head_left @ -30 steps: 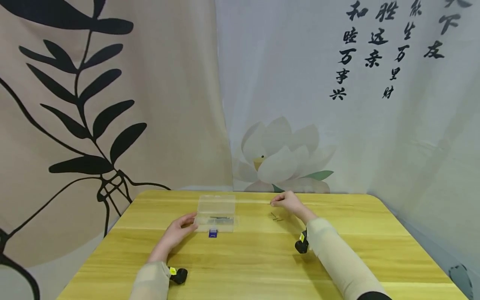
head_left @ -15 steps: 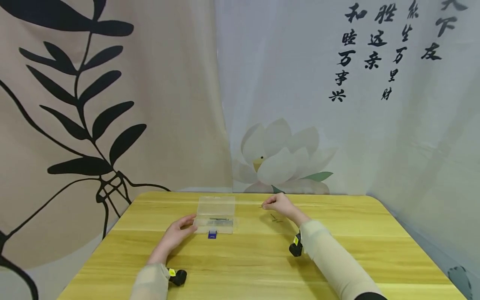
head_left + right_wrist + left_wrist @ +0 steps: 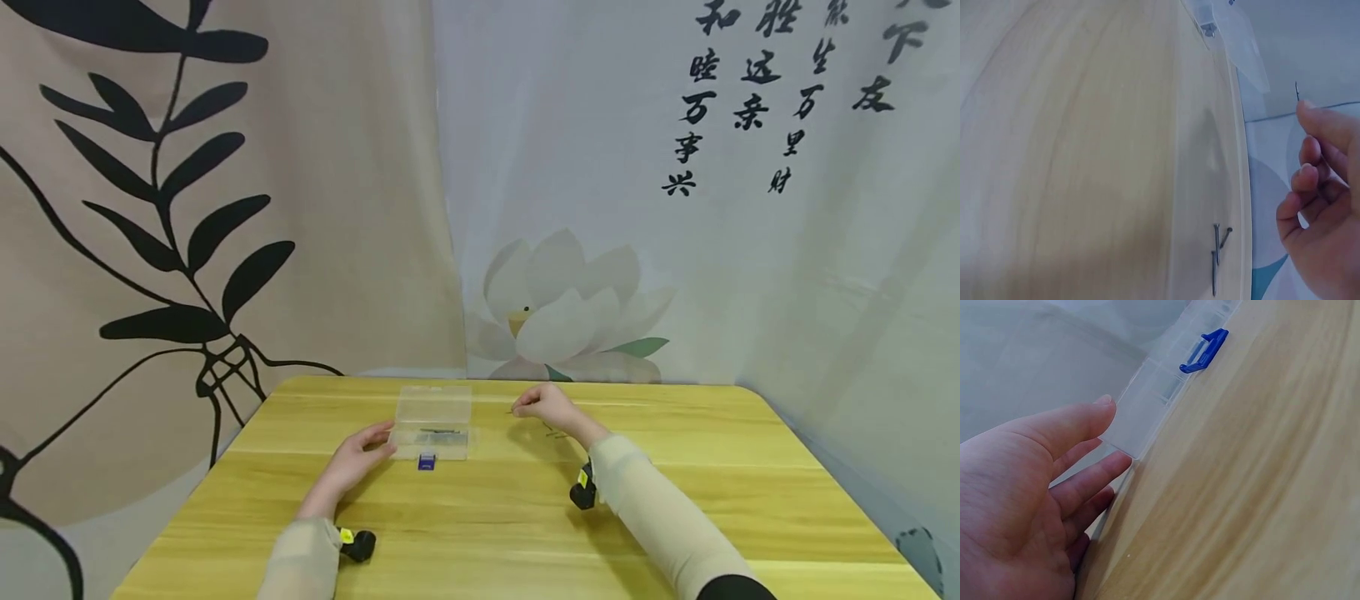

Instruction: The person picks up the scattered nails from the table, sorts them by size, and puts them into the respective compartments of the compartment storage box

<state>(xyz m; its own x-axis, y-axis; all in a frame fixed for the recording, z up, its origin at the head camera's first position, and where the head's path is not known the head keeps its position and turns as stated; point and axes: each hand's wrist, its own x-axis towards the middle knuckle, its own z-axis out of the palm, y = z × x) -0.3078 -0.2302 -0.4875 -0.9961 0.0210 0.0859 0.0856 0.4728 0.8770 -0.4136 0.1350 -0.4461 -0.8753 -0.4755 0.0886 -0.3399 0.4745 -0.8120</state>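
A clear plastic box [image 3: 432,408] stands at the back of the table with its lid raised. Thin dark nails [image 3: 440,431] show inside it. My left hand [image 3: 358,454] is at the box's left end, its fingers fairly straight; in the left wrist view the thumb and fingertips [image 3: 1124,461] meet the box corner. To the right of the box, my right hand [image 3: 550,403] pinches a nail [image 3: 1297,91] between thumb and fingers, above the table. Several loose nails [image 3: 1217,244] lie on the wood below and behind that hand, partly hidden by it in the head view.
A blue latch [image 3: 427,462] sticks out from the front of the box. The wooden table [image 3: 480,525] has its far edge just behind the box, against a printed curtain [image 3: 360,208]. Black wrist cameras [image 3: 583,487] are strapped to both forearms.
My right hand has moved left toward the box with the nail in its pinch, away from the loose nails. The left hand has stayed at the box's left end.
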